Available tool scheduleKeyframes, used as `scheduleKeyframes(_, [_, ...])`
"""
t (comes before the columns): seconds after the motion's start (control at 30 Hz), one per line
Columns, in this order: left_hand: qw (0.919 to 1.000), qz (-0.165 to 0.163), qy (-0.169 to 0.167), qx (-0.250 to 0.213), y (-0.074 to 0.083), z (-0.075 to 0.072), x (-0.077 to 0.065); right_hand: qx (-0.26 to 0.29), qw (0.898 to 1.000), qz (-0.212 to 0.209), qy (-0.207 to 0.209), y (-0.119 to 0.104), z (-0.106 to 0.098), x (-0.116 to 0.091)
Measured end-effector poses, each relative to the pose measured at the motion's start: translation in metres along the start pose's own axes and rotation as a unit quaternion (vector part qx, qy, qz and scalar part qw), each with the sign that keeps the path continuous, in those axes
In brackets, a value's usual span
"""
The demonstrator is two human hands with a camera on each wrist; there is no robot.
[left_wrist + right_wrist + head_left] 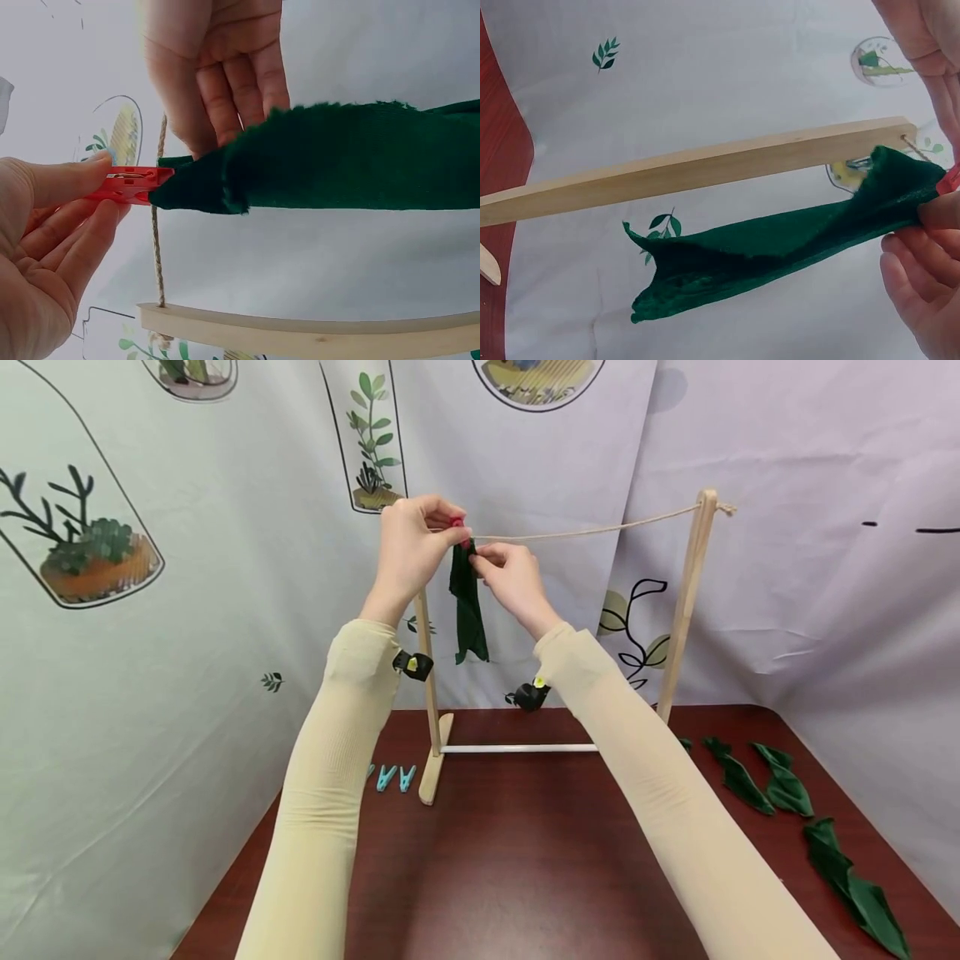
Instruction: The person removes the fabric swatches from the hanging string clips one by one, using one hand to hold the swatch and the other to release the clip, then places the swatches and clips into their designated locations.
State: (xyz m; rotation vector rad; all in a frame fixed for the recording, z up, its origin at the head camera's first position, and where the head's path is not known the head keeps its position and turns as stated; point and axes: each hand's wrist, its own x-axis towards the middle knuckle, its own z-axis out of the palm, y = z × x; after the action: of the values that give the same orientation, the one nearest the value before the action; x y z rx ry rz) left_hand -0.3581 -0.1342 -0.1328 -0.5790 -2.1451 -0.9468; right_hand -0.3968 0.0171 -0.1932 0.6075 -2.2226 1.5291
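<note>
In the head view my left hand [412,543] pinches a red clothespin [135,180] between thumb and fingers. The pin's front end sits on the gathered top of a dark green cloth [469,610], at the rope [585,532]. My right hand [517,581] holds the same cloth just below the pin, thumb and forefinger on its edge. From there the cloth hangs down as a narrow folded strip, its lower end loose in the right wrist view.
The rope runs to a wooden post [686,610] at right; another post [428,677] stands at left, with a white bar [517,748] between them. Blue clothespins [407,778] lie at left on the dark red table [495,868]. Several green cloths [787,781] lie at right.
</note>
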Motion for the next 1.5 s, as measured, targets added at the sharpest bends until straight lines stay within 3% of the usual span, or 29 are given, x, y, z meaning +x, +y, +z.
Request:
scheduleKeyframes(0.23, [0.9993,0.014,0.020,-0.029,0.009,-0.005,0.001,-0.007,1.000,0.004,0.002,0.000,0.000,-0.001])
scheduleKeyframes(0.47, [0.9990,0.024,0.026,-0.028,0.018,-0.011,0.001,-0.007,1.000,0.005,0.006,0.000,-0.003,-0.002])
scheduleKeyframes(0.63, [0.9992,0.015,0.015,-0.034,0.019,-0.012,-0.003,-0.030,1.000,0.000,0.003,0.003,-0.007,-0.005])
scheduleKeyframes(0.87, [0.9994,0.001,-0.018,-0.029,0.024,-0.014,-0.011,-0.062,0.997,-0.037,-0.001,0.005,-0.018,-0.016])
scheduleKeyframes(1.1, [0.9985,-0.003,-0.021,-0.051,0.018,-0.022,-0.018,-0.078,0.996,-0.044,-0.013,0.006,-0.039,-0.028])
scheduleKeyframes(1.27, [0.9982,-0.029,-0.003,-0.053,0.011,-0.032,-0.029,-0.085,0.995,-0.045,-0.017,0.006,-0.060,-0.039])
scheduleKeyframes(1.5, [0.9980,-0.038,0.032,-0.040,0.001,-0.049,-0.042,-0.123,0.991,-0.049,0.010,0.006,-0.096,-0.053])
